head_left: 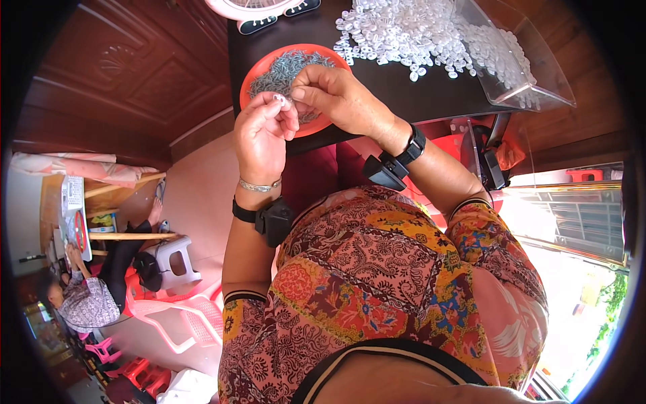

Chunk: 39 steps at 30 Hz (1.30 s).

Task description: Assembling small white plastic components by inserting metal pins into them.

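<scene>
My left hand (264, 131) is raised at the near left of an orange-red bowl (246, 75), its fingers curled and its fingertips pinching a small white plastic clip (279, 99). From the right, my right hand (340, 96) reaches over the bowl with thumb and forefinger pressed together close beside that clip. What sits between those right fingertips is too small to make out. Many thin grey-blue metal nails (286, 67) fill the bowl, partly covered by my hands.
A large heap of white plastic clips (404, 34) lies on the dark table (397, 94), spilling from a clear plastic tray (515, 64) at the far right. A white fan base (259, 17) stands at the back. Leftward, another person (91, 299) sits near a pink chair (182, 316).
</scene>
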Tool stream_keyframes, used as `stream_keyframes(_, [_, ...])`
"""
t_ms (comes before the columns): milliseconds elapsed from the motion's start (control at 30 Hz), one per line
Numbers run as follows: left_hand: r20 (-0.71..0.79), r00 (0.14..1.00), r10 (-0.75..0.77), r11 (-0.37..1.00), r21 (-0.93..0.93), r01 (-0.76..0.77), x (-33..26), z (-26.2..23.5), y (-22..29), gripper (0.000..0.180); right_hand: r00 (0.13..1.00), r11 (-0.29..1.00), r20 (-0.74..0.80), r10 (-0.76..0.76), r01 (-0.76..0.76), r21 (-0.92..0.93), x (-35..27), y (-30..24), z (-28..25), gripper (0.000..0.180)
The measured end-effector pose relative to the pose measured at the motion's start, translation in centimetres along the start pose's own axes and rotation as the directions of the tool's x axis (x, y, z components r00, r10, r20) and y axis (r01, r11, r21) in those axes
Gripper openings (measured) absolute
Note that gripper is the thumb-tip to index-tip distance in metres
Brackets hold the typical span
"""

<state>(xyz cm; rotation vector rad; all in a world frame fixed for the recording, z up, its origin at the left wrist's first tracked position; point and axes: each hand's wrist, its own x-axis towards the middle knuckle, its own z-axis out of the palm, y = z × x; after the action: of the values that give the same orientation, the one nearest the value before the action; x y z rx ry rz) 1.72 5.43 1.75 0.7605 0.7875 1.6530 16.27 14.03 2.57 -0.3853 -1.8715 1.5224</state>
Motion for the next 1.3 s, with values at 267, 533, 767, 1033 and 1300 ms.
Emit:
stream_keyframes(267, [-0.124, 0.992, 0.022, 0.864, 0.501, 0.044, 1.3, 0.7, 1.0, 0.011, 0.987, 0.964, -0.106, 0.118, -0.139, -0.226, 0.5, -0.8, -1.4, 0.019])
stream_keyframes(533, [-0.172, 0.979, 0.109, 0.853, 0.522, -0.003, 0.1, 1.1, 1.1, 0.011, 0.998, 0.996, -0.057, 0.027, -0.032, -0.085, 0.2, -0.9, -1.6, 0.018])
stream_keyframes(767, [-0.071, 0.996, 0.059, 0.884, 0.468, -0.019, -2.2, 2.4, 1.4, 0.013, 0.997, 0.997, 0.070, 0.026, -0.021, -0.076, -0.3, -1.9, -0.3, 0.016])
stream_keyframes(1033, [-0.036, 0.997, 0.075, 0.861, 0.507, -0.046, -2.8, 2.4, 1.1, 0.014, 0.995, 0.998, 0.087, 0.041, -0.036, -0.050, -0.6, -2.0, 0.0, 0.016])
stream_keyframes(1300, [-0.063, 0.997, 0.039, 0.887, 0.462, -0.005, -3.0, 2.1, 0.8, 0.013, 0.996, 0.987, 0.091, -0.010, 0.024, -0.158, -0.8, -1.9, 0.3, 0.013])
